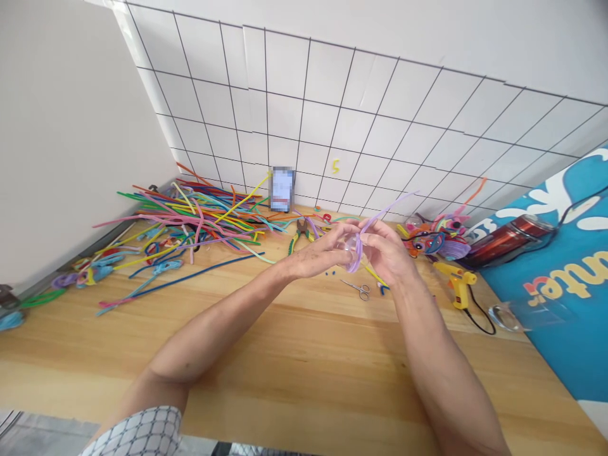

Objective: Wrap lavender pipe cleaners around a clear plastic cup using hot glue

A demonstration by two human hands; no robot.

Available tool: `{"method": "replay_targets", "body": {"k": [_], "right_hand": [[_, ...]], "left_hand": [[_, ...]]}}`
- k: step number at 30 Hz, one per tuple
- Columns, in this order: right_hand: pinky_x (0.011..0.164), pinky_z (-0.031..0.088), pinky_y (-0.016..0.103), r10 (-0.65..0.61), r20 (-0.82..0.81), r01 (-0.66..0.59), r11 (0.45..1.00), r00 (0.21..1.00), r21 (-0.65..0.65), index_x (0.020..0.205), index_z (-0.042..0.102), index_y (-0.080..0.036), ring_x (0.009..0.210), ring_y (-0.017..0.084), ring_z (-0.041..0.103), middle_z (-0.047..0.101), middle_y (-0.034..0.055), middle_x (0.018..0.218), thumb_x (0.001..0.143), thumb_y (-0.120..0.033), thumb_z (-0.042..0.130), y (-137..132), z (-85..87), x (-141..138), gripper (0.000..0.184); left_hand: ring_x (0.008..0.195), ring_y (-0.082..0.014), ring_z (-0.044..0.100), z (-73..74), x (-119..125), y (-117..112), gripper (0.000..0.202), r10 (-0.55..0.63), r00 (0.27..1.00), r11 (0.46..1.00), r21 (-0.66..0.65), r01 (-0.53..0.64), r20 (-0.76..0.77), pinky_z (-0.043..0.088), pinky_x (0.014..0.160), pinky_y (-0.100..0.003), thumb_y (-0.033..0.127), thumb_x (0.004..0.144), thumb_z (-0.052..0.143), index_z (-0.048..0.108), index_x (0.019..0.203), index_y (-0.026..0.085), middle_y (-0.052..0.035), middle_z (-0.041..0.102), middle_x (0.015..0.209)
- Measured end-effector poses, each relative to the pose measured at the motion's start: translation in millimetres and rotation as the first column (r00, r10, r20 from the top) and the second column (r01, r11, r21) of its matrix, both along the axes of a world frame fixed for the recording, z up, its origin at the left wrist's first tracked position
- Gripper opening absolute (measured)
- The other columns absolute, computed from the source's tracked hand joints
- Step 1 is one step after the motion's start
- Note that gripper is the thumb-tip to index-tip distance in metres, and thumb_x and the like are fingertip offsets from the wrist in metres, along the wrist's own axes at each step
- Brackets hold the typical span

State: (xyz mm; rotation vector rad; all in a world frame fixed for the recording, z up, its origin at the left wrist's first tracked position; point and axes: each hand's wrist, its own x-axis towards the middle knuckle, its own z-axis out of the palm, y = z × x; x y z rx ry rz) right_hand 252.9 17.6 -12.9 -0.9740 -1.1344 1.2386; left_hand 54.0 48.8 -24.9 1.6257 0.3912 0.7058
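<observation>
Left grip (320, 254) and right grip (392, 254) pinch a looped purple pipe cleaner (358, 244); scissors (363, 292) lie nearer on the desk (304, 367).

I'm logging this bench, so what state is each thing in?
Left hand: gripping clear piece
Right hand: pinching purple pipe cleaner
Clear piece: held, partly hidden
Purple pipe cleaner: looped, one end free
Phone: upright, screen lit
Pliers: handles spread
Scissors: lying flat, blade opening unclear
Glue gun: cord attached, power unclear
Pipe-cleaner pile: loose, heaped

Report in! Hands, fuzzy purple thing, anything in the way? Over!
Left hand, right hand: both on purple pipe cleaner. It's curled, one end sticking out. Scissors on table nearby, apparently not blocking.
</observation>
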Motion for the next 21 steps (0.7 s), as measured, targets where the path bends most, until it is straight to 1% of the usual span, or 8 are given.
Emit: {"method": "replay_targets", "body": {"k": [2, 5, 8, 12, 15, 17, 19, 21], "right_hand": [[0.092, 0.062, 0.040, -0.006, -0.009, 0.006, 1.000, 1.000, -0.005, 0.092, 0.076, -0.030, 0.112, 0.026, 0.076, 0.083, 0.0007, 0.121, 0.067, -0.029, 0.089, 0.3, -1.0, -0.7, 0.029], [0.095, 0.063, 0.041, -0.018, -0.025, 0.018, 1.000, 1.000, -0.012, 0.094, 0.075, -0.030, 0.116, 0.027, 0.076, 0.083, 0.0010, 0.123, 0.067, -0.029, 0.089, 0.0, -1.6, -2.3, 0.031], [0.099, 0.063, 0.043, -0.019, -0.014, 0.018, 1.000, 1.000, -0.017, 0.098, 0.075, -0.030, 0.119, 0.027, 0.075, 0.082, 0.0019, 0.126, 0.068, -0.029, 0.087, -0.5, -1.8, -4.0, 0.032], [0.100, 0.063, 0.044, -0.012, 0.046, 0.012, 1.000, 0.999, 0.010, 0.102, 0.072, -0.030, 0.118, 0.027, 0.075, 0.081, 0.0031, 0.126, 0.071, -0.031, 0.084, -0.4, -4.1, -6.5, 0.033], [0.101, 0.062, 0.044, -0.013, 0.095, 0.011, 1.000, 0.995, 0.026, 0.107, 0.071, -0.030, 0.118, 0.027, 0.075, 0.080, 0.0038, 0.126, 0.076, -0.035, 0.083, 0.0, -6.6, -8.1, 0.034], [0.106, 0.061, 0.046, -0.058, 0.118, 0.053, 0.998, 0.991, 0.043, 0.112, 0.071, -0.031, 0.122, 0.027, 0.074, 0.079, 0.0041, 0.127, 0.080, -0.040, 0.083, -0.2, -7.3, -8.2, 0.035], [0.113, 0.059, 0.047, -0.145, 0.151, 0.129, 0.985, 0.978, 0.111, 0.115, 0.071, -0.032, 0.129, 0.027, 0.071, 0.077, 0.0046, 0.129, 0.083, -0.043, 0.084, -1.1, -6.8, -7.2, 0.036], [0.121, 0.055, 0.049, -0.215, 0.200, 0.171, 0.961, 0.956, 0.216, 0.117, 0.071, -0.032, 0.137, 0.028, 0.067, 0.075, 0.0052, 0.133, 0.084, -0.043, 0.087, -2.8, -5.9, -5.8, 0.038]], "left_hand": [[0.100, -0.0198, 0.065, 0.8, 0.4, -0.5, 0.044, 0.010, 1.000, 1.000, -0.008, -0.010, 0.004, 0.056, 0.092, -0.039, 0.030, 0.090, 0.070, 0.055, 0.131, 0.026, -0.0037, 0.064, 0.118], [0.100, -0.0182, 0.066, 1.4, 0.9, -1.0, 0.044, 0.009, 1.000, 1.000, -0.022, -0.008, 0.029, 0.057, 0.091, -0.036, 0.030, 0.090, 0.071, 0.056, 0.131, 0.025, -0.0047, 0.064, 0.124], [0.098, -0.0172, 0.066, 0.9, 1.2, -1.2, 0.044, 0.002, 0.999, 0.999, -0.042, 0.000, 0.049, 0.057, 0.088, -0.034, 0.031, 0.090, 0.072, 0.057, 0.131, 0.026, -0.0049, 0.065, 0.122], [0.095, -0.0166, 0.066, -0.1, 2.9, -3.0, 0.044, 0.028, 0.997, 0.998, -0.049, -0.025, 0.071, 0.058, 0.083, -0.033, 0.039, 0.090, 0.080, 0.060, 0.126, 0.024, -0.0062, 0.065, 0.124], [0.097, -0.0187, 0.069, 1.8, 4.4, -5.8, 0.047, 0.044, 0.996, 0.991, -0.131, -0.034, 0.076, 0.060, 0.083, -0.034, 0.049, 0.090, 0.083, 0.060, 0.122, 0.024, -0.0073, 0.066, 0.125], [0.103, -0.0220, 0.072, 4.3, 4.7, -6.7, 0.051, 0.083, 0.995, 0.976, -0.208, -0.068, 0.063, 0.062, 0.085, -0.037, 0.052, 0.088, 0.085, 0.060, 0.123, 0.024, -0.0081, 0.067, 0.126], [0.109, -0.0243, 0.072, 6.3, 4.1, -5.7, 0.054, 0.146, 0.987, 0.951, -0.284, -0.119, 0.074, 0.063, 0.089, -0.040, 0.052, 0.087, 0.087, 0.060, 0.125, 0.024, -0.0093, 0.068, 0.129], [0.109, -0.0244, 0.073, 6.9, 2.9, -2.7, 0.054, 0.205, 0.973, 0.921, -0.357, -0.154, 0.110, 0.065, 0.090, -0.042, 0.052, 0.087, 0.088, 0.059, 0.123, 0.024, -0.0097, 0.069, 0.129]]}}
